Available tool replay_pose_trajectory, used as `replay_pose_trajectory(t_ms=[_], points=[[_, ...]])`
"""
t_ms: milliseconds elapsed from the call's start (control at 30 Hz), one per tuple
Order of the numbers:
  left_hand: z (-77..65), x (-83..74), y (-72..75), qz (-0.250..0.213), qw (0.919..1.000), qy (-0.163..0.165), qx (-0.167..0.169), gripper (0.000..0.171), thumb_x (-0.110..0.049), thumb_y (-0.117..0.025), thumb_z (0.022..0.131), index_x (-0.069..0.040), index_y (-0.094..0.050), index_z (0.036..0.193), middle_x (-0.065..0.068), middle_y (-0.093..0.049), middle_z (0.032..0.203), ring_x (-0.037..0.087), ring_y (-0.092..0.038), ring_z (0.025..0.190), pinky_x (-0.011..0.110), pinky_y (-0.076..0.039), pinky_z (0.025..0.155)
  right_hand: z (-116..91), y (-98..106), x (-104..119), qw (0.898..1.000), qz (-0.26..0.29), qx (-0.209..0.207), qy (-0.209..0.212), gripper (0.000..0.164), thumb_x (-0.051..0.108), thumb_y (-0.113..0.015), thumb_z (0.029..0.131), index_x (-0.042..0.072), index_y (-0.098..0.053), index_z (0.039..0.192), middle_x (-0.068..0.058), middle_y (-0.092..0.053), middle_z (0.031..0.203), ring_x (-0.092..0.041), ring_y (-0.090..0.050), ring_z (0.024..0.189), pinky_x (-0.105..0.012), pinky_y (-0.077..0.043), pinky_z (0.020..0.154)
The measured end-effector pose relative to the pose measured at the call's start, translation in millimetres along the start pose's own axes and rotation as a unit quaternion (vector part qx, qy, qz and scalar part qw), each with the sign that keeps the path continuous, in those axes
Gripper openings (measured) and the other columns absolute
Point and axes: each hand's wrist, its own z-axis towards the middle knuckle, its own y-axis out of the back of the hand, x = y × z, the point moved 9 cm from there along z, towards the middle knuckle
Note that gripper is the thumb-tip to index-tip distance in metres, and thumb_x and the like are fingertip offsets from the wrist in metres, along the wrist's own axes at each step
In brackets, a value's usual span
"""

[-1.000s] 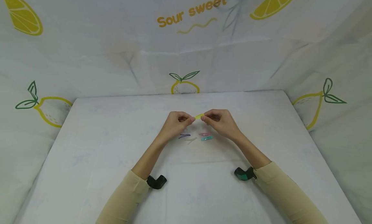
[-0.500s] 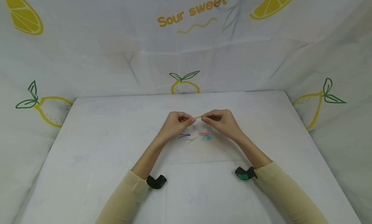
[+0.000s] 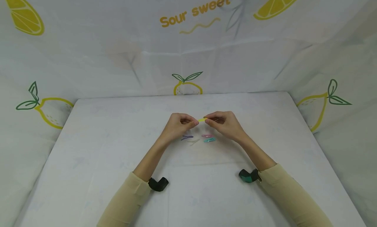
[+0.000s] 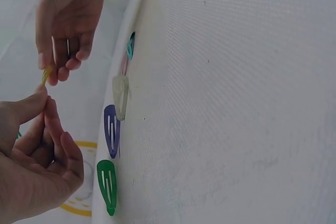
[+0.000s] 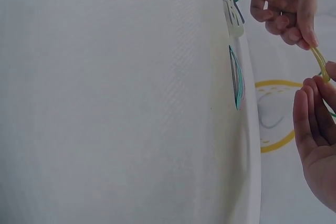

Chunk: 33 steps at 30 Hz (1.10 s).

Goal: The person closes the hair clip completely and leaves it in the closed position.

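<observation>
A yellow snap hair clip (image 3: 202, 120) is held up between both hands, above the table. My left hand (image 3: 179, 127) pinches one end of it between thumb and index finger. On the other end, the thumb and index finger of my right hand (image 3: 226, 124) pinch it, partly covering it. Below the hands lie a purple hair clip (image 3: 187, 137), an off-white one (image 3: 193, 142), a pink one (image 3: 207, 135) and a teal one (image 3: 209, 140). A green hair clip (image 4: 107, 184) shows in the left wrist view, while the left hand hides it in the head view.
A white cloth covers the table (image 3: 103, 161). White curtains with lemon prints (image 3: 187, 88) rise behind and on both sides. Black wrist mounts (image 3: 159, 184) stick out inward from both sleeves, low over the table.
The yellow hair clip has been turned between the fingertips, edge-on half a second ago and showing more yellow now. Both hands stay nearly in place, and the clips on the table have not moved.
</observation>
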Motion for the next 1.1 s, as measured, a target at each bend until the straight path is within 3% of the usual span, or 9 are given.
replay_pose_trajectory(t_ms=[367,600,900,1100], points=[[1.4,0.7,-2.6,0.003,1.0000,-0.008,0.004,0.020,-0.023,-0.082,0.098,-0.003,-0.083,0.100,0.022,-0.080,0.096,0.021,-0.065,0.075,0.020,-0.050,0.067,-0.7,3.7,-1.1,1.000,0.008,0.004,-0.003,0.021,0.017,-0.076,0.102,0.002,-0.080,0.116,-0.016,-0.082,0.114,-0.024,-0.077,0.102,-0.017,-0.059,0.088],[2.1,-1.0,-5.2,0.010,0.9998,-0.017,0.004,0.018,-0.021,-0.082,0.098,-0.003,-0.083,0.099,0.016,-0.080,0.093,0.014,-0.063,0.072,0.021,-0.050,0.067,-2.0,6.4,-5.2,1.000,0.007,0.010,-0.009,0.020,0.015,-0.077,0.101,0.000,-0.080,0.115,-0.018,-0.082,0.113,-0.015,-0.077,0.099,-0.014,-0.058,0.089],[3.6,-0.4,-7.1,0.024,0.9994,-0.022,0.009,0.015,-0.017,-0.080,0.098,-0.002,-0.083,0.102,0.006,-0.075,0.086,0.011,-0.056,0.069,0.019,-0.046,0.064,-1.6,8.0,-8.5,1.000,-0.003,0.015,-0.006,0.020,0.016,-0.079,0.100,0.002,-0.081,0.114,-0.016,-0.083,0.110,-0.027,-0.079,0.099,-0.015,-0.058,0.087],[4.4,-0.2,-7.9,0.049,0.9985,-0.021,0.008,0.015,-0.018,-0.081,0.098,-0.004,-0.084,0.102,0.006,-0.076,0.086,0.010,-0.057,0.070,0.020,-0.047,0.065,-0.8,8.8,-10.9,1.000,-0.001,0.018,-0.008,0.020,0.015,-0.081,0.099,0.002,-0.082,0.114,-0.016,-0.083,0.109,-0.026,-0.079,0.097,-0.016,-0.059,0.086]])
